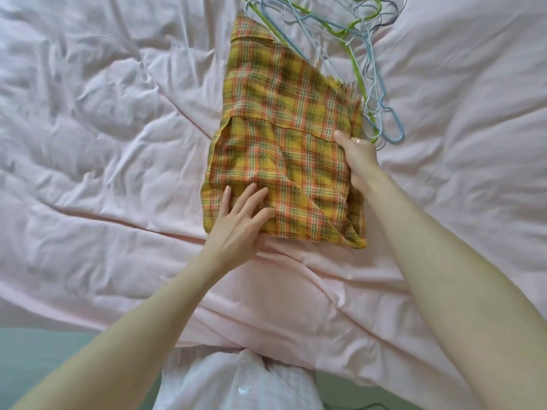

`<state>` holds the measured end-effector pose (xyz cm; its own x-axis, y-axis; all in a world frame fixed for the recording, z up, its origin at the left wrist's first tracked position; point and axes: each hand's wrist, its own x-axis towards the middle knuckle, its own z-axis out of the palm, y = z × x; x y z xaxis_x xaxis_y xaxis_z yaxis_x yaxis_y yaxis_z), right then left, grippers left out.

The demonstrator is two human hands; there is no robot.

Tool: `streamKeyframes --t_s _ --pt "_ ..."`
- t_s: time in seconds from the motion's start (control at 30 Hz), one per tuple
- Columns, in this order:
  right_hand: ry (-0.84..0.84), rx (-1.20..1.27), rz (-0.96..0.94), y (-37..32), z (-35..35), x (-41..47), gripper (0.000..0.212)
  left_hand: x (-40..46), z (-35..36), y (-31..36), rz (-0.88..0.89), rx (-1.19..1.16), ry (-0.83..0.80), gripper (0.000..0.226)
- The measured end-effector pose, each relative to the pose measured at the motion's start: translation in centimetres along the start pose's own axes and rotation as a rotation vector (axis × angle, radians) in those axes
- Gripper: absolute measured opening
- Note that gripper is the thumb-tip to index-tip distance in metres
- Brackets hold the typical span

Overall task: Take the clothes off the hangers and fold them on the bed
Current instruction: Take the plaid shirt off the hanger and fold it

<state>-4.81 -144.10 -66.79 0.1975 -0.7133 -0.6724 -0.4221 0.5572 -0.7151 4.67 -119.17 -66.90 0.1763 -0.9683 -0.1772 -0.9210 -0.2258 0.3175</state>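
Green floor [35,350] visible below the near edge of the bedding at lower left; a thin dark cable [359,406] lies at the bottom edge.

Bed cover: a pale pink sheet [103,128] spreads across almost the whole view, heavily creased, with long folds running outward from the middle.
Bed edge: the pink cover ends along the bottom of the view, its hem hanging in soft rolls.
Floor: a muted green surface [35,356] shows below the bed at the lower left and lower right.
Light: soft and even, with faint shadows in the wrinkles.
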Motion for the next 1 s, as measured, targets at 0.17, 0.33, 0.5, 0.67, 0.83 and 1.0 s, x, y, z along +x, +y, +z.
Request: streamKeyframes --t_s 0.17,0.33,0.5,0.67,0.83,1.0 --pt "0.141 -0.067 -0.179 -1.1 0.2 1.1 0.039 0.8 0.9 2.0 0.105 -0.036 0.042 0.008" --pt "0.046 -0.107 -0.047 2.4 -1.9 0.1 0.024 0.3 1.6 1.8 0.153 -0.106 -0.017 0.022" --pt "-0.237 -0.357 0.045 5.4 -4.2 -4.8 0.022 0.2 0.9 1.0 0.121 -0.144 -0.001 0.024" --pt "-0.212 -0.488 -0.027 7.3 -5.1 -6.4 0.024 -0.8 0.1 -0.2 0.054 -0.102 0.062 0.03" --pt "0.029 -0.702 -0.176 8.9 -4.3 -7.1 0.034 -1.5 -0.5 -1.0 -0.025 -0.116 0.159 0.029" --pt "0.189 -0.689 -0.191 9.3 -4.0 -7.0 0.037 -2.1 -0.7 -2.2 -0.357 -0.234 0.341 0.023"
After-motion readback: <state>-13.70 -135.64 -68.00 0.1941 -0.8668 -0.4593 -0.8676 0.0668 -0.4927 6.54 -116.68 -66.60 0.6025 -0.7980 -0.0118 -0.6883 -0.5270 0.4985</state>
